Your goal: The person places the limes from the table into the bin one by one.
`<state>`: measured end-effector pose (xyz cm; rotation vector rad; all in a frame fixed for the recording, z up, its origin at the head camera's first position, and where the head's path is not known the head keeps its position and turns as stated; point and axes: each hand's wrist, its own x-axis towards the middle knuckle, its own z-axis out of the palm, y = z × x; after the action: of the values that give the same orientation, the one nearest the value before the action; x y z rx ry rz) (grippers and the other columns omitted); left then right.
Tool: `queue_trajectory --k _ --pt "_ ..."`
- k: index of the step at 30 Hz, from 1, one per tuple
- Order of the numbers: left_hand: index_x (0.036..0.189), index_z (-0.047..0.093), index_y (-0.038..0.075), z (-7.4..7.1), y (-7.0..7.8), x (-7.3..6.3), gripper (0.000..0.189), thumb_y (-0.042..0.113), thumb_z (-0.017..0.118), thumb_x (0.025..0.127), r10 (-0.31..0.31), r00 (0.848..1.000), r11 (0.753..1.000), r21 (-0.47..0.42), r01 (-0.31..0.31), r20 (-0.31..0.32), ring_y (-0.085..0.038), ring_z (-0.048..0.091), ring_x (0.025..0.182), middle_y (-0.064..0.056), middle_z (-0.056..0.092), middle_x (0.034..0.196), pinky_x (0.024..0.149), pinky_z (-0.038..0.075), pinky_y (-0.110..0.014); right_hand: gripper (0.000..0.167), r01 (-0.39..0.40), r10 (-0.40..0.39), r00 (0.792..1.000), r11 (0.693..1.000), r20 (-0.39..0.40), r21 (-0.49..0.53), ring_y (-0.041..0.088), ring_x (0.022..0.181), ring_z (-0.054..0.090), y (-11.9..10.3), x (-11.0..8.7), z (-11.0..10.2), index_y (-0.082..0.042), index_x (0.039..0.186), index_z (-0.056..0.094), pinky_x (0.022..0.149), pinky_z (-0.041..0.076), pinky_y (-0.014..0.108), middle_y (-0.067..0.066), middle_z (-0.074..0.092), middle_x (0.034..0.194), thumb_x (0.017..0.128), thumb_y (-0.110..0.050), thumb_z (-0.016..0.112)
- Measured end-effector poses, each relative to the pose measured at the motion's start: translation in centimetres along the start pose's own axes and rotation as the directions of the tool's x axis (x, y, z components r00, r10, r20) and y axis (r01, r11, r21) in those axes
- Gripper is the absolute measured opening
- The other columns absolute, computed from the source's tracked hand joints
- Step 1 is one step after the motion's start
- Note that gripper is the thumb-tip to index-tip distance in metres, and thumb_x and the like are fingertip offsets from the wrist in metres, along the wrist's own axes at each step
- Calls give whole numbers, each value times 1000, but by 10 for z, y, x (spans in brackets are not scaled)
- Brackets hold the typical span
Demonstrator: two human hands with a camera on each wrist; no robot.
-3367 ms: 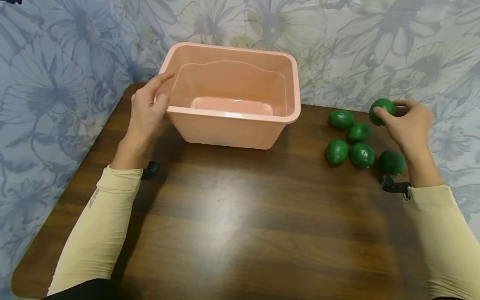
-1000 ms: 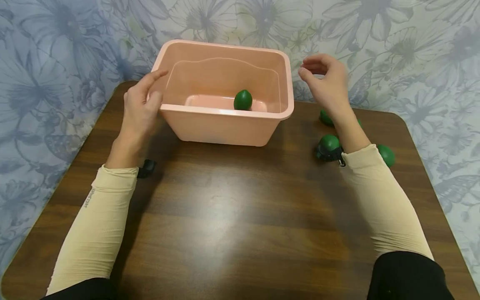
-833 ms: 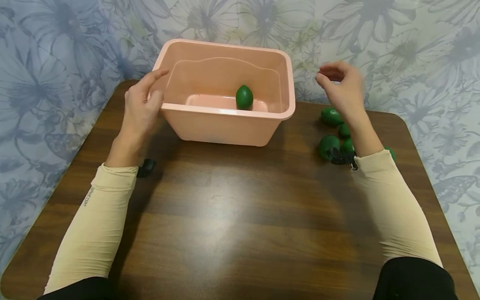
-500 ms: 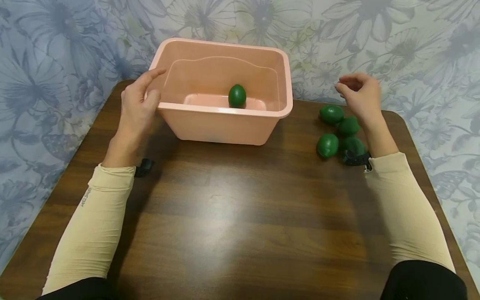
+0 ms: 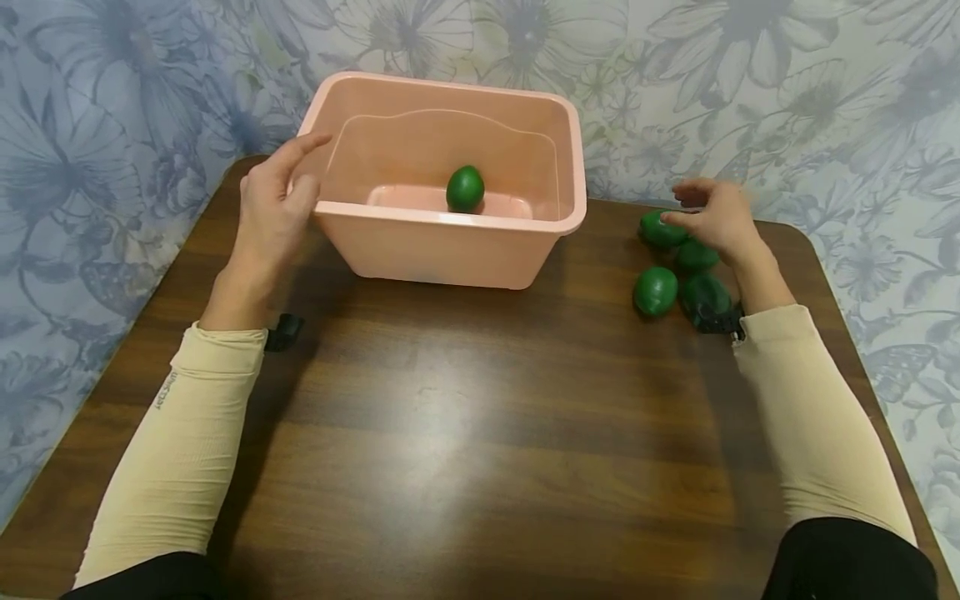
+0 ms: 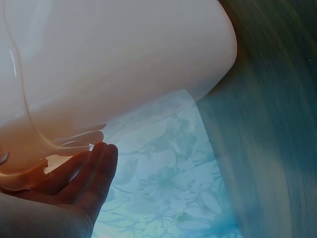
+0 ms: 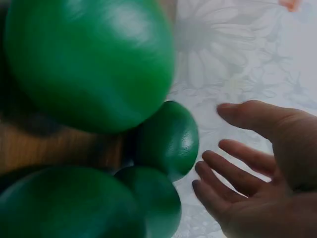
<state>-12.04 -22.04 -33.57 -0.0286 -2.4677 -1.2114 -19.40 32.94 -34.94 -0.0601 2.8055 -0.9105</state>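
My left hand (image 5: pixel 273 200) grips the left rim of a pink plastic tub (image 5: pixel 450 215); in the left wrist view its fingers (image 6: pixel 94 183) lie along the outside of the wall. One lime (image 5: pixel 465 189) sits on the tub's floor. At the right, my right hand (image 5: pixel 722 218) hovers over a group of limes with its thumb and fingers parted and nothing held. Closest to it is the back-left lime (image 5: pixel 656 230), partly behind the thumb. Seen from the right wrist, the fingers stand apart from the nearest lime (image 7: pixel 168 141).
Three more limes show beside it: a small one (image 5: pixel 696 257), a front-left one (image 5: pixel 656 292) and a front-right one (image 5: pixel 703 298) half behind the wrist strap. A brown wooden table (image 5: pixel 450 433) carries everything, with a floral-papered wall (image 5: pixel 675 100) behind.
The lime that my right hand held 3.4 s ago now lies in the tub, having rolled slightly left. That hand has moved back right and lowered over the limes. The left hand keeps its grip.
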Motion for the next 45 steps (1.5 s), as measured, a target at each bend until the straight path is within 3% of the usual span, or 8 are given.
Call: queue_trajectory --k 3,7,20,28,31,35,40,45 --pt "139 71 32 -1 0 -1 52 20 48 95 2 1000 1000 2 -2 0 -12 50 100 0 69 139 96 41 -24 64 38 -30 994 996 101 -81 52 143 43 4 3 3 0 156 47 115 36 66 32 47 156 101 -24 70" --pt "140 71 32 -2 -1 -3 51 20 48 95 -8 1000 1000 3 8 4 -12 52 102 1 68 140 99 42 -25 62 72 -47 986 985 159 -155 55 141 43 10 5 7 -3 154 51 114 32 70 32 48 155 100 -23 73" --pt "139 71 33 -1 0 2 54 21 46 93 -6 1000 1000 8 6 0 -10 49 99 1 69 139 95 40 -24 65 77 -44 989 969 141 -233 60 141 35 11 5 12 -7 157 50 112 32 71 32 52 151 101 -33 71" --pt "140 70 32 0 3 0 55 19 46 93 -4 1000 1000 7 4 21 -13 49 90 -5 71 126 82 37 -22 62 102 -69 990 954 124 -281 59 137 39 8 4 15 3 152 52 122 12 71 36 53 146 101 -26 72" --pt "139 71 33 -4 4 0 55 18 46 93 -4 1000 1000 11 4 3 -11 49 97 -1 70 136 88 38 -21 61 91 -64 992 956 105 -280 60 134 41 5 3 21 3 151 53 119 22 71 37 54 145 101 -26 72" --pt "138 72 33 -6 6 -1 55 18 46 92 8 1000 1000 16 -8 -17 -14 49 92 -3 71 129 83 37 -22 62 79 -53 994 957 100 -278 61 132 41 2 -1 29 1 153 51 109 36 71 37 52 147 101 -27 71" --pt "140 70 33 -1 6 -2 56 18 45 93 14 1000 1000 19 -14 8 -19 44 75 -8 69 110 69 33 -27 62 74 -45 994 950 100 -304 65 130 40 3 -6 29 2 154 48 107 36 73 40 49 147 102 -25 69" --pt "140 70 33 -2 4 -3 56 17 45 92 12 1000 1000 12 -12 1 -15 41 71 -7 70 112 66 32 -27 66 37 -34 999 969 16 -244 65 137 33 -4 -6 31 4 158 41 117 24 72 40 45 152 104 -24 66"
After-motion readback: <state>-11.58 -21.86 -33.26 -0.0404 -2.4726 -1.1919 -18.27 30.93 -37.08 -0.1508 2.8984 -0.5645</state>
